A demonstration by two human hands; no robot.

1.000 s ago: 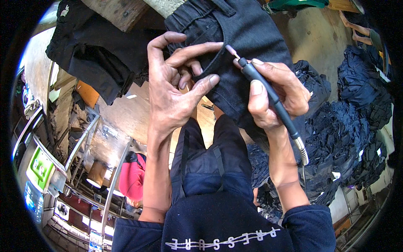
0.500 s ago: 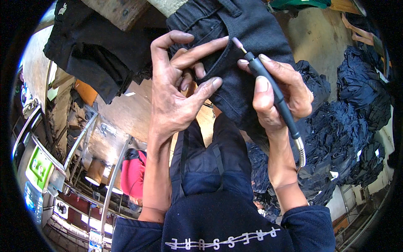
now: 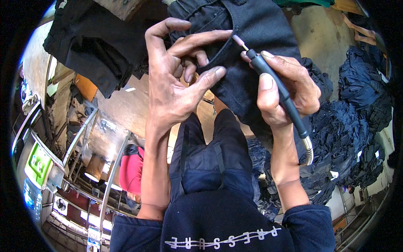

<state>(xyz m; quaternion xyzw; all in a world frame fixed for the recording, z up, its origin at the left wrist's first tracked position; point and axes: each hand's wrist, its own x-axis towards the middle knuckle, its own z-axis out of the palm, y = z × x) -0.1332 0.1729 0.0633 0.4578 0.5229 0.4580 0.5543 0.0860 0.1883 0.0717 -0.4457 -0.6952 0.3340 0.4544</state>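
A pair of black trousers (image 3: pixel 264 27) lies stretched out before me, its curved pocket edge facing up. My left hand (image 3: pixel 170 84) is at the pocket, thumb against the lower end of the edge and index finger stretched along the opening. Its other fingers curl in at the pocket, partly hidden. Like a pen, a slim black rotary grinder (image 3: pixel 279 86) is held in my right hand (image 3: pixel 304 90). The grinder's small pinkish stone tip (image 3: pixel 238 40) is at the upper pocket edge, close to my left index fingertip; contact is hard to make out.
Another black garment (image 3: pixel 94 46) hangs at the upper left. Large heaps of dark garments (image 3: pixel 336 134) fill the right side. A person in a red top (image 3: pixel 132 170) is at the lower left, near metal frames (image 3: pixel 79 136) and a green tray (image 3: pixel 37 164). Someone's bare limbs (image 3: pixel 359 31) show at the far right.
My right hand and the grinder have shifted a little right and down, the tip staying by the pocket edge. My left hand has moved slightly up and left; the pocket edge stands out more.
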